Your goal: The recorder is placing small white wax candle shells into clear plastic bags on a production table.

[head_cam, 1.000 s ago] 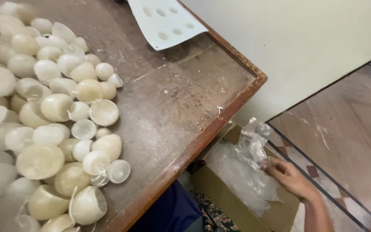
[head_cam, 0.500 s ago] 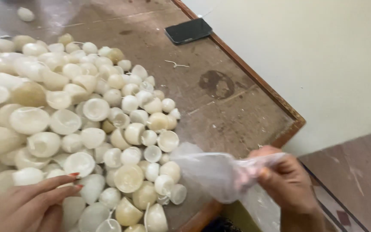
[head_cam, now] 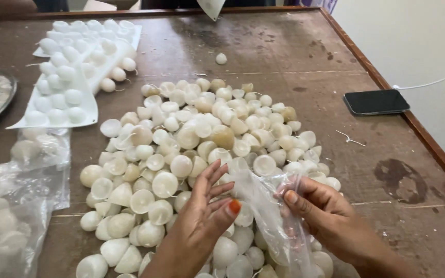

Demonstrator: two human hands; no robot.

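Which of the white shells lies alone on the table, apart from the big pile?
The single white shell near the table's far edge; bare wood surrounds it, while the others crowd the pile or the white trays.

Left hand [head_cam: 202, 216]: I see it enter from the lower edge, forearm rising, palm turned inward, fingers [head_cam: 209, 177] spread and extended upward, thumb with orange-painted nail bent toward the right hand.

Right hand [head_cam: 325, 216]: I see it enter from the lower right corner, knuckles up, fingers curled, thumb and forefinger pinched together, just beside the left hand.
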